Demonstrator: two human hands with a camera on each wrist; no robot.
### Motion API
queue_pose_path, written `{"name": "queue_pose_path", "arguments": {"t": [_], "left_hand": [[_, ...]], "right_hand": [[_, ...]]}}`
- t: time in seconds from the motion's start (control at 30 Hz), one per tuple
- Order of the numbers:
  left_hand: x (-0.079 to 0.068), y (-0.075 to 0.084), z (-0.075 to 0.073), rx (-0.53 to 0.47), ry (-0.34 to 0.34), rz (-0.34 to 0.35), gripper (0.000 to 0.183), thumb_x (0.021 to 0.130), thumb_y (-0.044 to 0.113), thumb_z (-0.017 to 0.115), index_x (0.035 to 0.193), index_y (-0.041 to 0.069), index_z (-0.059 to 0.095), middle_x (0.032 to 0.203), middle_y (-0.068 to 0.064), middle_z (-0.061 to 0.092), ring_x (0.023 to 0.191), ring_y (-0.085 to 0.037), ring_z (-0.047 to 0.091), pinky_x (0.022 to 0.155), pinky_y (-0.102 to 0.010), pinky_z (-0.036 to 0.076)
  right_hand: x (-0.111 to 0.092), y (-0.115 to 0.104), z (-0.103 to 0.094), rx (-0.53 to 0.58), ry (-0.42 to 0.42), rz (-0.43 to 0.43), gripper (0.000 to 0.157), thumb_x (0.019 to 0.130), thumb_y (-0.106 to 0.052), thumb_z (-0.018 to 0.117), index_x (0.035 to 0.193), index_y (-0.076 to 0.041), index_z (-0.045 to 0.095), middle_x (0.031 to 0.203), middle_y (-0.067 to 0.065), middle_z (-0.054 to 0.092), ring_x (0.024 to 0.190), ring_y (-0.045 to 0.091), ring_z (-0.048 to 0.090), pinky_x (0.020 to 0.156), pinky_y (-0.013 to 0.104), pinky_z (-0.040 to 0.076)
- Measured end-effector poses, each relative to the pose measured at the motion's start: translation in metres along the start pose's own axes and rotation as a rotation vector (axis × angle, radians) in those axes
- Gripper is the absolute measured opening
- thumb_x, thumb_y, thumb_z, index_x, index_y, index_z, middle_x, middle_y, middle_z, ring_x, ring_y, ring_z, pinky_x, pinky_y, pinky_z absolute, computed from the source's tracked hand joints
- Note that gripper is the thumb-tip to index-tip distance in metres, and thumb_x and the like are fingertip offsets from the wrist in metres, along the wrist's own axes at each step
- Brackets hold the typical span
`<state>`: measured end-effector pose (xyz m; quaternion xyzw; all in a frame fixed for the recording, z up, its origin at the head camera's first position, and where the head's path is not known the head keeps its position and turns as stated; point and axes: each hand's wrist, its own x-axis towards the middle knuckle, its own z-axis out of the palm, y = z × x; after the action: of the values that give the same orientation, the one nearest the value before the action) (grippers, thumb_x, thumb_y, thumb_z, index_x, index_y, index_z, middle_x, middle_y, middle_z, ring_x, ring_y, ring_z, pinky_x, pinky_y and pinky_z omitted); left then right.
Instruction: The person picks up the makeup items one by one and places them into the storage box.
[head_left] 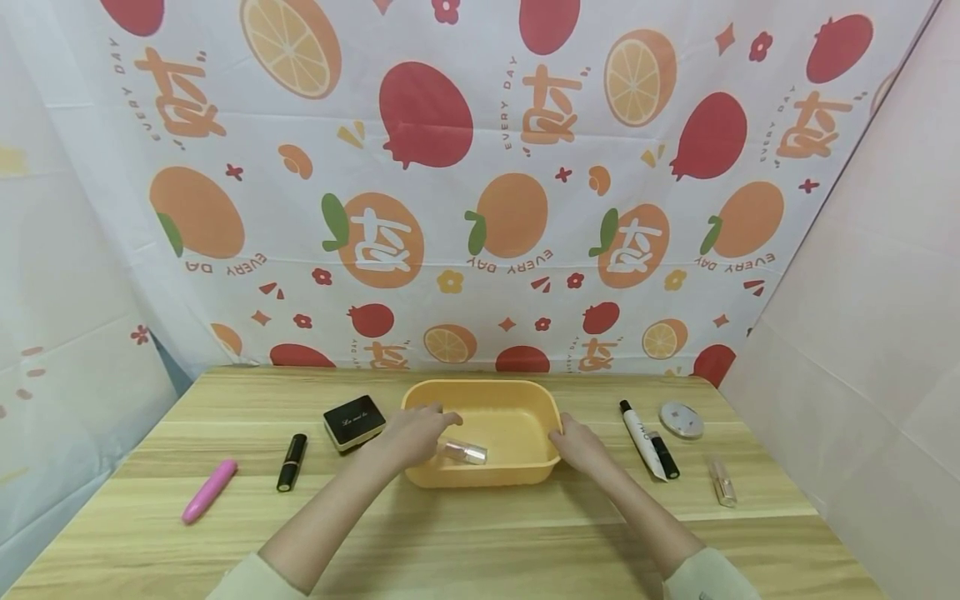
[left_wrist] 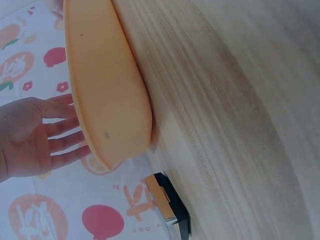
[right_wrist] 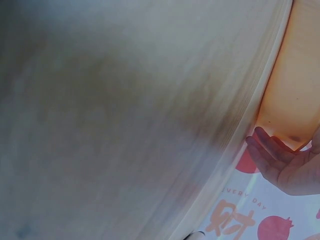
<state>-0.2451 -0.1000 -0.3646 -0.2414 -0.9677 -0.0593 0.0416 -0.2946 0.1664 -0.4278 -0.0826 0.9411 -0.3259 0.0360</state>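
Note:
A yellow plastic basin (head_left: 491,477) stands at the middle of the wooden table, and inside its left part lies a clear tube with a shiny pale cap (head_left: 465,452). My left hand (head_left: 415,433) is over the basin's left end, near that tube. Its fingers are extended and apart at the rim, holding nothing, as the left wrist view shows. On the opposite end my right hand (head_left: 581,444) grips the basin's rim, fingers (right_wrist: 270,150) along the outer wall. Just left of the basin is a black square compact case (head_left: 355,422).
Further left lie a black lipstick tube (head_left: 292,462) and a pink tube (head_left: 210,492). To the right are a white squeeze tube (head_left: 642,442), a small black-capped tube (head_left: 663,456), a round silver compact (head_left: 682,419) and a clear pinkish tube (head_left: 722,483). A fruit-print cloth (head_left: 450,208) hangs behind the table.

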Motion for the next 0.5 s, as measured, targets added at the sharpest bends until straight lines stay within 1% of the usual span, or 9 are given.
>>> {"name": "queue_pose_path", "arguments": {"t": [0.1, 0.27, 0.5], "left_hand": [[-0.0002, 0.0, -0.0016, -0.022, -0.005, -0.006, 0.039, 0.079, -0.008, 0.059, 0.111, 0.013, 0.064, 0.092, -0.008, 0.058, 0.084, -0.029, 0.058, 0.051, -0.036, 0.045], [-0.001, -0.0004, -0.0024, -0.062, -0.007, -0.016, 0.038, 0.079, -0.008, 0.06, 0.111, 0.012, 0.064, 0.094, -0.009, 0.058, 0.084, -0.029, 0.058, 0.05, -0.035, 0.044], [-0.0025, -0.0018, -0.0038, -0.068, -0.005, -0.023, 0.04, 0.079, -0.011, 0.056, 0.111, 0.012, 0.064, 0.094, -0.009, 0.058, 0.084, -0.027, 0.058, 0.047, -0.033, 0.042]], "right_hand": [[0.0001, 0.0, -0.0001, 0.0, 0.002, -0.001, 0.04, 0.091, -0.014, 0.044, 0.123, 0.009, 0.045, 0.073, 0.005, 0.055, 0.059, 0.016, 0.051, 0.053, 0.028, 0.042], [0.0, 0.0, 0.0005, 0.001, 0.002, 0.003, 0.041, 0.091, -0.014, 0.044, 0.124, 0.009, 0.044, 0.072, 0.005, 0.055, 0.058, 0.016, 0.051, 0.052, 0.028, 0.042], [-0.0008, 0.001, 0.0004, -0.003, -0.001, -0.005, 0.042, 0.091, -0.014, 0.044, 0.125, 0.01, 0.043, 0.073, 0.005, 0.055, 0.059, 0.016, 0.051, 0.052, 0.028, 0.042]]}}
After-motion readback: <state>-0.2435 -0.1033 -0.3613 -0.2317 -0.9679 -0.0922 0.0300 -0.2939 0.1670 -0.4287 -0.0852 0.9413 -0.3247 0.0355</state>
